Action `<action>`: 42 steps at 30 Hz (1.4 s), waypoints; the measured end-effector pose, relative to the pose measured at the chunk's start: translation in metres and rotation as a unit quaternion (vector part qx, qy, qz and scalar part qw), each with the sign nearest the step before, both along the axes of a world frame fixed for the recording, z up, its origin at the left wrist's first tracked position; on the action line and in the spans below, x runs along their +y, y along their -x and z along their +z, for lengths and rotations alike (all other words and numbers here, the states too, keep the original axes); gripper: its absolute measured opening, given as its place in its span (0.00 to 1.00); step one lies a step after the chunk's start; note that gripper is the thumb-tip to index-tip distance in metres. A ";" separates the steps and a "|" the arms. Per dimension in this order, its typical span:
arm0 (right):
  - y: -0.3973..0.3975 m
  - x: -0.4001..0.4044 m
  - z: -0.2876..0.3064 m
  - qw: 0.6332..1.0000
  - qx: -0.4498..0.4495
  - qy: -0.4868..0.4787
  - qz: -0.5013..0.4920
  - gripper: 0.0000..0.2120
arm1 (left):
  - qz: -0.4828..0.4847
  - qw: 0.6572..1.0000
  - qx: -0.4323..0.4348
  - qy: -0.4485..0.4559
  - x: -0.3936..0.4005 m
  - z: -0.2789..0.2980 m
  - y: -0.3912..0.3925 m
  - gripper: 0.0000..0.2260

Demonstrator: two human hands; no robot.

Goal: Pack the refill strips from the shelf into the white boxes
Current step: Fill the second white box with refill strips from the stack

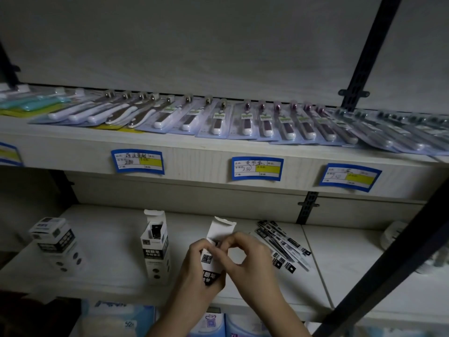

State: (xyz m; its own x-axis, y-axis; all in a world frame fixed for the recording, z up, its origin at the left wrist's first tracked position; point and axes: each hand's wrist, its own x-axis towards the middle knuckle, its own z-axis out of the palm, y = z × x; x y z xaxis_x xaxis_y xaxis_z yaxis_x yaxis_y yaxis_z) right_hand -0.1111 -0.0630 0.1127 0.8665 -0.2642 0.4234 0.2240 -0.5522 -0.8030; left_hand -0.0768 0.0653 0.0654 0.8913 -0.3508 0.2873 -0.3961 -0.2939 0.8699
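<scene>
I see the lower shelf (104,261) bearing an open white box (155,249) standing upright centre-left, closed boxes (54,242) far left, and loose refill strips (283,244) piled right.

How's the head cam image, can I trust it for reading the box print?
Head view: dim and grainy, corners vignetted; wide-angle bends the shelf edge; print on the held box is soft, partly hidden by the left hand and right hand.
</scene>
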 end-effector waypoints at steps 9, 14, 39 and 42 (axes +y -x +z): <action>-0.009 -0.003 -0.001 0.996 0.086 -0.001 0.002 0.40 | 0.010 1.000 0.017 -0.005 0.003 0.001 0.004 0.28; -0.007 -0.005 -0.004 0.996 0.072 0.028 0.043 0.23 | -0.021 0.999 0.029 0.010 0.003 0.008 0.006 0.25; -0.001 -0.003 -0.012 0.989 0.005 -0.125 0.084 0.11 | -0.002 0.999 -0.024 0.033 -0.012 0.002 -0.007 0.36; 0.000 -0.005 -0.016 0.994 -0.022 -0.059 0.088 0.12 | -0.011 0.999 -0.027 0.040 -0.015 0.008 -0.005 0.36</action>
State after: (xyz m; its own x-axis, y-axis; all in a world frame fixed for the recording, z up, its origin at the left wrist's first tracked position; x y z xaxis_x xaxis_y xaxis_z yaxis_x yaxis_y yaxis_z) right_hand -0.1114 -0.0681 0.0967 0.8854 -0.1598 0.4364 0.3449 -0.4034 -0.8475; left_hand -0.0723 0.0502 0.0733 0.8660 -0.3443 0.3627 -0.4487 -0.2149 0.8674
